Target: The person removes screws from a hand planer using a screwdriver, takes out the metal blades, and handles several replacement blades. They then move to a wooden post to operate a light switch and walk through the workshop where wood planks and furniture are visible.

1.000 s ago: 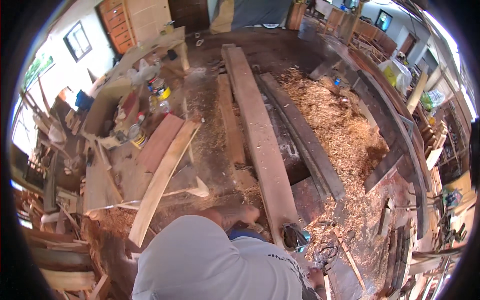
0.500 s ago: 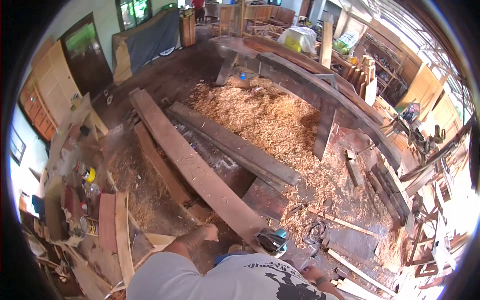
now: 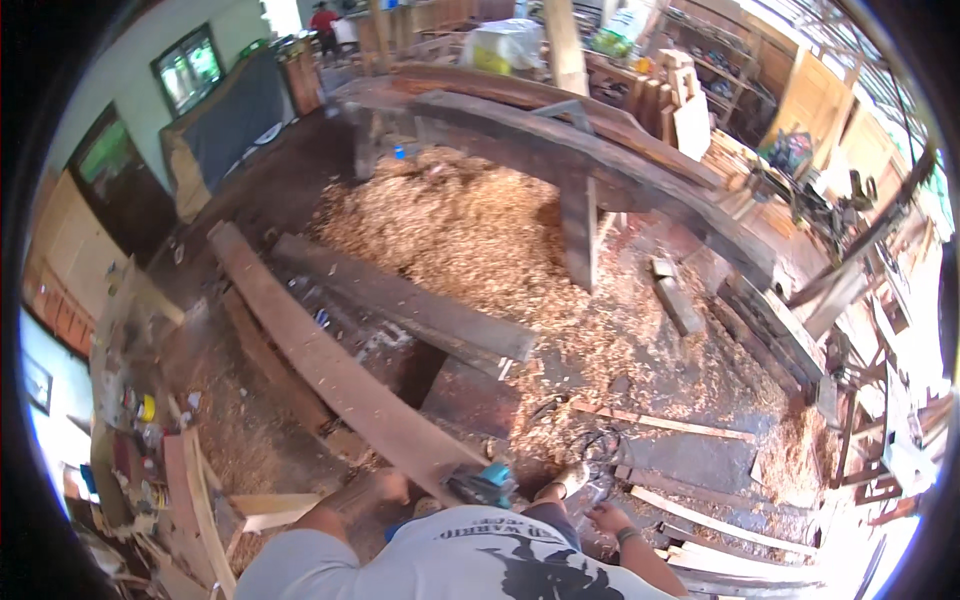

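Observation:
A long reddish-brown board [image 3: 345, 385] runs from the far left toward my body. At its near end rests a power planer [image 3: 482, 485] with a teal and black body, apart from both hands. My left hand [image 3: 386, 488] is beside the board's near left edge, and blur hides how its fingers are set. Off to the right of the planer, my right hand [image 3: 607, 518] is low over the floor near a cord [image 3: 600, 445], its fingers loosely apart and nothing visible in them. My foot [image 3: 573, 480] shows between the planer and this hand.
Wood shavings [image 3: 470, 220] are heaped beyond a second dark plank [image 3: 410, 295]. A long heavy timber [image 3: 600, 165] crosses behind them on supports. Thin wood strips [image 3: 665, 422] lie at right. A cluttered bench [image 3: 135, 420] stands at left. Another person [image 3: 324, 28] is far back.
The view has swung to the right, so the scene sits further left. My right hand has come forward and away from my body. My foot now shows. The planer remains on the board.

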